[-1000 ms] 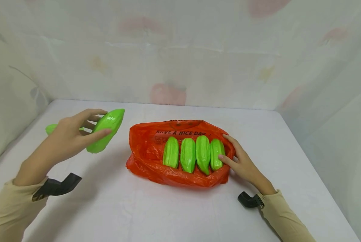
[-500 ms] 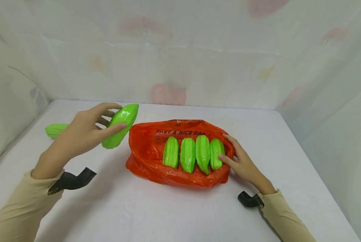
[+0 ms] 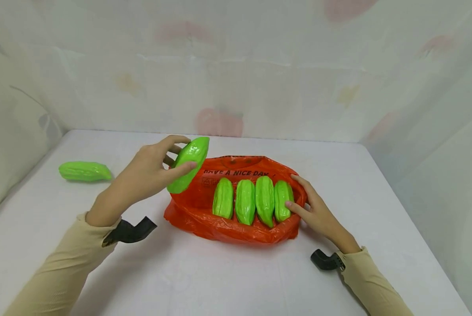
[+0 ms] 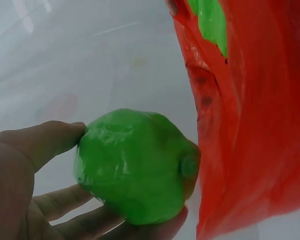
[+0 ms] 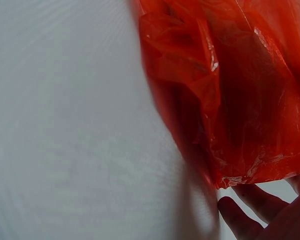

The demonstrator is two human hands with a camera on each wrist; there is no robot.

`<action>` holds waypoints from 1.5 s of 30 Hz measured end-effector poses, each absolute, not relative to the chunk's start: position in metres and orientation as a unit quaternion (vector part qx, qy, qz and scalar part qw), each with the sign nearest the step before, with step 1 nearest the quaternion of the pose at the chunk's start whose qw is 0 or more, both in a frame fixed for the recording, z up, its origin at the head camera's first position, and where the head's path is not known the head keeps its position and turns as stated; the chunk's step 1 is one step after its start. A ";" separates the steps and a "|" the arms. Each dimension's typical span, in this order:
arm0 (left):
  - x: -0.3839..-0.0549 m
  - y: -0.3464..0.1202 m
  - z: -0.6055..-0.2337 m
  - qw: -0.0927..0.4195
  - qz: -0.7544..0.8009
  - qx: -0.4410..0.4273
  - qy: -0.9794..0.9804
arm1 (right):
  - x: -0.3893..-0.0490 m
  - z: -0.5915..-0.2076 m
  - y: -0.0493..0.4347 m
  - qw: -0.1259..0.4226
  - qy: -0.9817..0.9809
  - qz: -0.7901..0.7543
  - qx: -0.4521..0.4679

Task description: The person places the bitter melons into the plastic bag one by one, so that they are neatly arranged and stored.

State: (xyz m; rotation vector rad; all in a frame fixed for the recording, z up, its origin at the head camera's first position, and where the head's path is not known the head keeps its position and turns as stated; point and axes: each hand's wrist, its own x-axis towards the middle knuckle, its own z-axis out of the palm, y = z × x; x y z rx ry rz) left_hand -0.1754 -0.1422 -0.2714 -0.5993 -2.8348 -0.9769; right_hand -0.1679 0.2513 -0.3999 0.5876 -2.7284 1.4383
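My left hand grips a light green ridged bitter melon, thumb on the near side and fingers behind. It is raised at the left end of a red plastic bag, overlapping the bag's left rim in the head view. The left wrist view shows the melon's rounded end close beside the bag's red wall. Several more bitter melons lie side by side in the bag's wide mouth. My right hand holds the bag's right rim, thumb inside over the rightmost melon and fingers outside.
Another bitter melon lies on the white table at the left. A pale patterned cloth hangs behind the table and at both sides. Black wrist mounts stick out from both cuffs.
My left hand has carried its bitter melon rightward to the bag's left rim, uncovering the melon lying on the table. My right hand and the bag have stayed put.
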 end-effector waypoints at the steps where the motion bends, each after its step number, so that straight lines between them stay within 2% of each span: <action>1: -0.176 -0.139 -0.272 0.041 -0.321 -0.196 -0.926 | -0.168 -0.400 0.251 0.001 -0.869 0.458 0.187; 22: -0.186 -0.099 -0.306 0.012 -0.311 -0.201 -0.929 | -0.170 -0.402 0.252 0.004 -0.872 0.452 0.189; 45: -0.184 -0.094 -0.322 -0.056 -0.240 -0.160 -0.956 | -0.171 -0.402 0.253 0.009 -0.868 0.456 0.199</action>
